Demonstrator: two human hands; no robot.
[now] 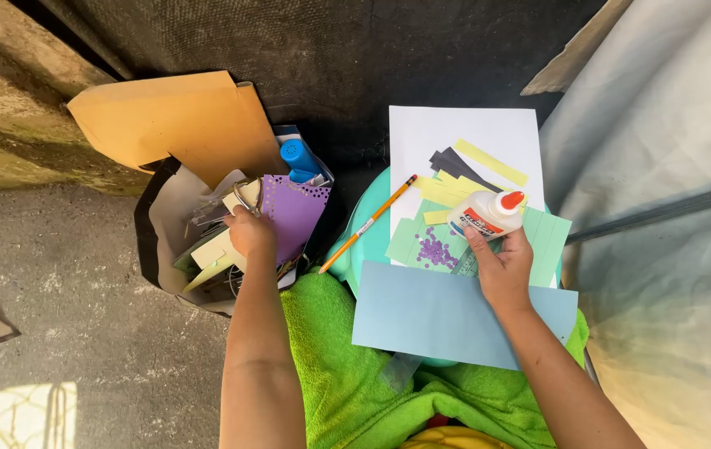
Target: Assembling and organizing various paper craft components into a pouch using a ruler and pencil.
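Sideways, the glue bottle [483, 214] in the right hand [501, 266] points its cap right.

Bare forearms and hands [251, 233], sleeveless

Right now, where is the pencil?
In the head view the pencil lies diagonally near the middle, on the teal surface's left edge, its tip touching the white sheet, between the left hand and the glue bottle.

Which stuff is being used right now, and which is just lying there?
In use: glue bottle in the right hand; scissors under the left hand; bag of craft supplies.

Lying about: pencil, blue sheet, yellow strips, brown envelope, green towel.
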